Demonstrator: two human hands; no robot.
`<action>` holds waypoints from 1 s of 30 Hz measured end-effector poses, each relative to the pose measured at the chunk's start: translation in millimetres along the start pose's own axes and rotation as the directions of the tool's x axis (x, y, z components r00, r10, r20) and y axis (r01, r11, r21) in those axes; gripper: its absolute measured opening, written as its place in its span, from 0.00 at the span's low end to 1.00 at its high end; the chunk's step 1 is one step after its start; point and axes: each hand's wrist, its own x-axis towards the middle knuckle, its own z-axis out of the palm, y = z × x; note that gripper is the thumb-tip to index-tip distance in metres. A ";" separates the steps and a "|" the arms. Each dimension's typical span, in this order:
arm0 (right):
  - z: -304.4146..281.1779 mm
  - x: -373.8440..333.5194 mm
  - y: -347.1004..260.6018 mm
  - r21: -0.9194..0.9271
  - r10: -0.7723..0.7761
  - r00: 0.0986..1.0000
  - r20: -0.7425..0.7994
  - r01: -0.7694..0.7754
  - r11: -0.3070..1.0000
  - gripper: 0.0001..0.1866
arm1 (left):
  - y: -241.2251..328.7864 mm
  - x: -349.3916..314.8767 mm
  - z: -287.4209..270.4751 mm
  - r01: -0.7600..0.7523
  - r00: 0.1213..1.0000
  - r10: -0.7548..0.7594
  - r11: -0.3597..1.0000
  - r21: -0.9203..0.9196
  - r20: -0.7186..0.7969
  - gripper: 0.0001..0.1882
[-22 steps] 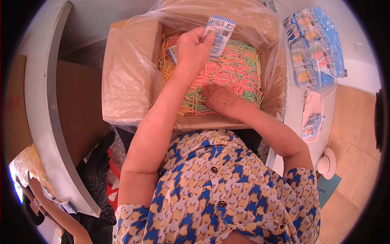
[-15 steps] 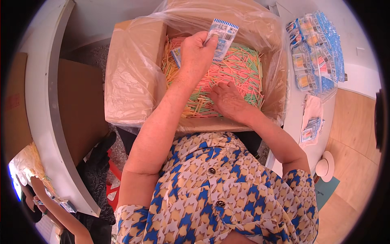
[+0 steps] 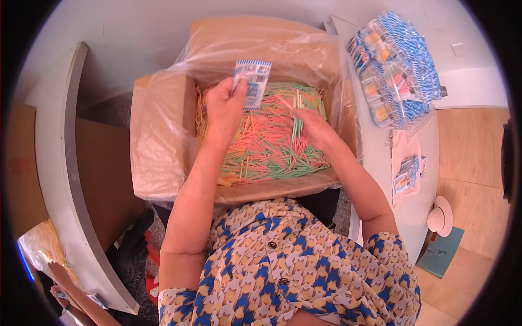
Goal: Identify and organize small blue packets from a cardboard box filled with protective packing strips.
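Pinched between the thumb and fingers of my left hand [image 3: 224, 108] is a small flat blue-and-white packet [image 3: 258, 87], held up over the far part of a carton. My right hand [image 3: 316, 129] is closed around a small bunch of thin pastel sticks [image 3: 297, 118], some green and some pale, which point upward. Below both hands lies a thick layer of loose pink, green and yellow sticks [image 3: 255, 155]. They fill the bottom of the cardboard carton [image 3: 234, 194], which is lined with clear plastic. Whether the packet's mouth is open, I cannot tell.
At the right, a clear bag of filled packets [image 3: 399, 70] stands on a white table [image 3: 375, 157]. Nearer, several packets [image 3: 408, 174] lie on a pink cloth. A pale round-brimmed object [image 3: 440, 217] is farther right. A white partition [image 3: 81, 179] runs at left; another person's arms [image 3: 76, 293] show beyond it.
My right hand has risen from the sticks and now holds a small bunch. My left hand still holds the packet. The view has shifted, so the carton appears lower and farther left.
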 end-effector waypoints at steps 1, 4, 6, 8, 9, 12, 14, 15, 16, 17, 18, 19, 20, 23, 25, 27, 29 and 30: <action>-4.8 6.7 0.7 0.183 0.016 0.999 -0.050 -0.006 0.983 0.09 | -0.2 0.0 -1.7 0.033 0.999 -0.033 0.999 -0.007 0.006 0.10; 8.9 15.2 -13.2 0.360 0.023 0.989 -0.149 0.033 0.932 0.08 | 11.3 -3.7 0.0 0.074 0.997 -0.073 0.997 -0.034 0.020 0.10; 16.6 21.7 -20.2 0.355 0.011 0.979 -0.201 0.062 0.933 0.08 | 16.5 -4.8 1.5 0.085 0.996 -0.084 0.995 -0.055 0.023 0.09; 16.7 33.8 -21.8 0.340 -0.051 0.982 -0.183 0.112 0.934 0.08 | 14.5 -4.2 2.7 0.092 0.996 -0.090 0.991 -0.094 0.024 0.09; 17.3 37.3 -22.9 0.340 -0.054 0.982 -0.183 0.115 0.933 0.08 | 14.9 -4.0 2.2 0.089 0.996 -0.087 0.992 -0.093 0.025 0.09; 13.1 47.7 -24.9 0.313 -0.031 0.978 -0.207 0.096 0.945 0.08 | 16.1 -2.4 2.3 0.082 0.996 -0.079 0.994 -0.073 0.039 0.08; 5.7 59.5 -24.3 0.330 -0.101 0.986 -0.135 0.141 0.933 0.07 | 18.0 -1.3 3.1 0.102 0.994 -0.099 0.991 -0.090 0.038 0.08; 4.4 63.6 -26.6 0.328 -0.100 0.985 -0.138 0.141 0.934 0.07 | 20.6 -1.8 4.2 0.104 0.994 -0.100 0.990 -0.093 0.040 0.08; 5.0 69.2 -28.3 0.307 -0.083 0.988 -0.131 0.120 0.944 0.07 | 23.9 -2.6 5.2 0.120 0.992 -0.116 0.988 -0.102 0.047 0.08; 10.3 72.7 -30.4 0.287 -0.064 0.991 -0.120 0.097 0.953 0.06 | 26.5 -3.5 4.7 0.136 0.990 -0.131 0.985 -0.108 0.051 0.08; 19.6 71.4 -36.0 0.284 -0.063 0.991 -0.117 0.094 0.954 0.06 | 25.7 -3.8 3.2 0.136 0.990 -0.131 0.985 -0.110 0.046 0.08; 28.9 68.4 -41.0 0.351 -0.003 0.985 -0.175 0.065 0.934 0.06 | 24.4 -4.1 1.7 0.139 0.990 -0.135 0.983 -0.120 0.041 0.08; 35.2 65.1 -44.6 0.417 0.057 0.972 -0.229 0.045 0.908 0.06 | 24.1 -3.7 0.7 0.139 0.990 -0.136 0.982 -0.130 0.037 0.08; 21.9 58.0 -30.3 0.470 0.078 0.994 -0.082 -0.030 0.882 0.06 | 20.9 -3.4 0.0 0.111 0.993 -0.106 0.989 -0.100 0.050 0.09; 14.6 66.3 -27.7 0.414 0.043 0.994 -0.098 0.001 0.910 0.07 | 17.8 -3.4 0.0 0.118 0.992 -0.112 0.987 -0.111 0.058 0.09; 19.9 67.6 -34.7 0.364 0.011 0.993 -0.115 0.031 0.931 0.07 | 18.5 -3.6 1.7 0.131 0.990 -0.123 0.984 -0.119 0.071 0.09; 34.4 72.8 -41.2 0.173 -0.111 0.973 -0.201 0.147 0.974 0.09 | 22.0 -4.9 2.2 0.178 0.982 -0.166 0.971 -0.160 0.088 0.09; 38.6 74.0 -43.2 0.173 -0.112 0.973 -0.200 0.147 0.974 0.09 | 25.0 -4.9 2.1 0.177 0.982 -0.165 0.971 -0.160 0.087 0.09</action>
